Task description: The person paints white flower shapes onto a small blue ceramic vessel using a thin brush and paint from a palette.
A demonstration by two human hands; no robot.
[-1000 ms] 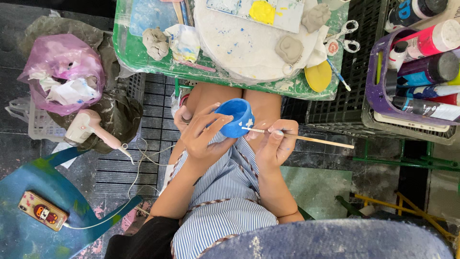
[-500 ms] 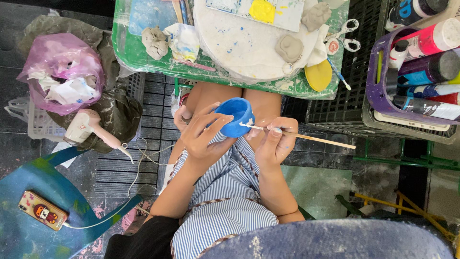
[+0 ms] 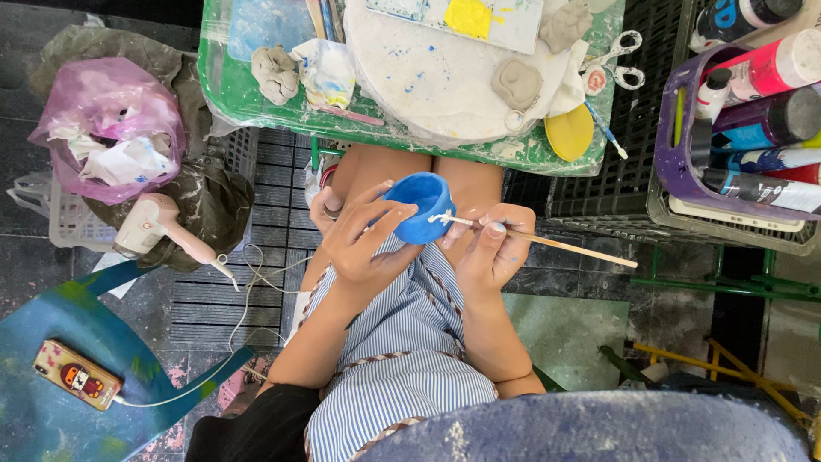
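Hidden: inside of blue bowl (image 3: 419, 207) mostly out of sight; brush tip blurred at the rim.
Left hand (image 3: 363, 244): fingers curled around the bowl's side, gripping it.
Right hand (image 3: 489, 252): pinching thin wooden brush (image 3: 547, 242).
Brush axis: nearly level, tip toward bowl, handle end pointing right.
Bowl place: above the lap, below green tray (image 3: 256, 111).

Both forearms reach forward over the lap, bare from the elbow down, and the hands meet close together above the knees. The left hand (image 3: 363, 244) is cupped, its fingers spread and curled, with the thumb stretched out toward the right. The right hand (image 3: 492, 252) sits just beside it, its fingers bunched in a fine pinch and the wrist bent slightly inward. The elbows are tucked near the body.
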